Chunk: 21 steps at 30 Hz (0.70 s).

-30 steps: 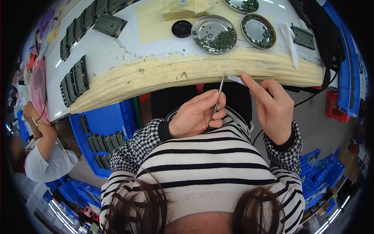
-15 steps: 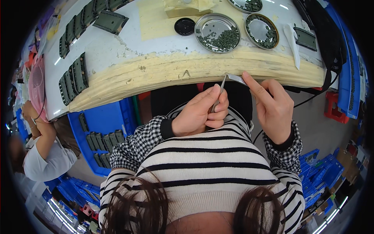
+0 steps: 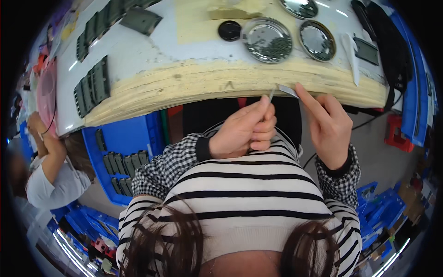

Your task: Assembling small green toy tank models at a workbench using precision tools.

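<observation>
My left hand (image 3: 246, 128) is closed around a slim pointed metal tool (image 3: 272, 94), its tip angled up toward the table edge; most of its shaft is hidden in my fingers. Opposite it, my right hand (image 3: 328, 122) grips a flat, shiny metal blade (image 3: 288, 91), with the index finger stretched along it. The blade's end lies close to the tool's tip, just over the padded table edge. Whether the two touch, or a tiny piece sits between them, I cannot tell.
On the table, a round metal dish (image 3: 267, 40) holds small dark green pieces, beside a second dish (image 3: 317, 40) and a black lid (image 3: 229, 30). Dark green cases (image 3: 92, 87) stand at left. A blue crate (image 3: 121, 137) sits below; a co-worker's arm (image 3: 53, 152) is far left.
The view has shifted slightly, so the table and dishes sit a little farther right. Both hands keep their grips, and the tool's tip and blade stay close together.
</observation>
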Available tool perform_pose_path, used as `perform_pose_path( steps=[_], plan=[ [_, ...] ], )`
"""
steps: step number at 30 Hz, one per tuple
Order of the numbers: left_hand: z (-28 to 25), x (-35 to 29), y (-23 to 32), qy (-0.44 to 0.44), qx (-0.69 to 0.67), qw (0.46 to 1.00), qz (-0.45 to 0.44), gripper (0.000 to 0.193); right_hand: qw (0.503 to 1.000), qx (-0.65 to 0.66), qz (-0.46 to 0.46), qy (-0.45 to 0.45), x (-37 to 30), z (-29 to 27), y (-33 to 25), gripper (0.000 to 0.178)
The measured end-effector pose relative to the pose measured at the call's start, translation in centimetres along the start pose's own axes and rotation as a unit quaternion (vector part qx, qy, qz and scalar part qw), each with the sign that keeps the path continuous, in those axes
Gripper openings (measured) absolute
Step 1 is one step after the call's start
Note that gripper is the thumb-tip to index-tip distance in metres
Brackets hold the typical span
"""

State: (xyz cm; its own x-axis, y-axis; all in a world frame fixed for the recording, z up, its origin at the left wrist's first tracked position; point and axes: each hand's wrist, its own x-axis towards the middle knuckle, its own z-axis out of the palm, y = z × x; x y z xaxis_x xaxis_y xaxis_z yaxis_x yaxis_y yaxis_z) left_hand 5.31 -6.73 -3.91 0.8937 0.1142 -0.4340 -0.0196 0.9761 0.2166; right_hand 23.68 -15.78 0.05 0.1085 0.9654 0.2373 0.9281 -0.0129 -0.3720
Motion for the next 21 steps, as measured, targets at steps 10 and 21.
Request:
perform_pose_path(
  steps=[10, 21],
  plan=[
    [-0.3, 0.2, 0.0, -0.042, -0.035, 0.998, -0.018, 0.041, 0.994, 0.077, 0.066, 0.043, 0.0, -1.1, 0.6, 0.045],
    [0.6, -0.2, 0.0, -0.08, 0.069, 0.993, 0.052, 0.033, 0.994, -0.036, 0.075, 0.068, -0.4, -8.0, 11.7, 0.032]
  ],
)
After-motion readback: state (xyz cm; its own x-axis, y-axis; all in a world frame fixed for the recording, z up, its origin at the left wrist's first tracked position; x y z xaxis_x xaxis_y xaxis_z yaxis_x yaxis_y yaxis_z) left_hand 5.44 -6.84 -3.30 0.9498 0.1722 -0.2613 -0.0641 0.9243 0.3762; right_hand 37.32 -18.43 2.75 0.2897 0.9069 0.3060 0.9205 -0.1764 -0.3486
